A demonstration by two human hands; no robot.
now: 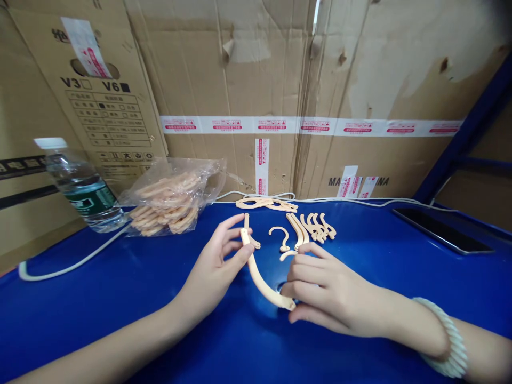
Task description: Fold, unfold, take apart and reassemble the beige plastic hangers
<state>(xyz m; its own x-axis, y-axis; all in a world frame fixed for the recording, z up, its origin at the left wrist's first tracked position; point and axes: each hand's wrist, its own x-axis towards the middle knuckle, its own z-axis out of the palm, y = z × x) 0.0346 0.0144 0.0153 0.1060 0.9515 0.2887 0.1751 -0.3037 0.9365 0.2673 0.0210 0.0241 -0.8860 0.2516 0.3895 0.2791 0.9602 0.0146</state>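
Note:
My left hand (218,258) pinches the upper end of a curved cream plastic hanger arm (259,280) between thumb and fingers. At the arm's lower end, the thumb and fingers of my right hand (326,290) close around the tip. Another cream piece (254,243) shows just behind my left fingertips; part of it is hidden. Beyond my hands a hanger hook (285,234) lies on the blue table (224,341). To its right are some long hanger arms (296,229) and a group of small hooks (320,226). A short curved piece (287,256) is partly covered by my right hand.
Joined cream hanger pieces (266,204) lie at the table's back. On the left are a clear bag (168,205) of similar pieces and a water bottle (86,186). A phone (442,230) lies at right. A white cable (72,274) runs along the table; cardboard (224,160) stands behind.

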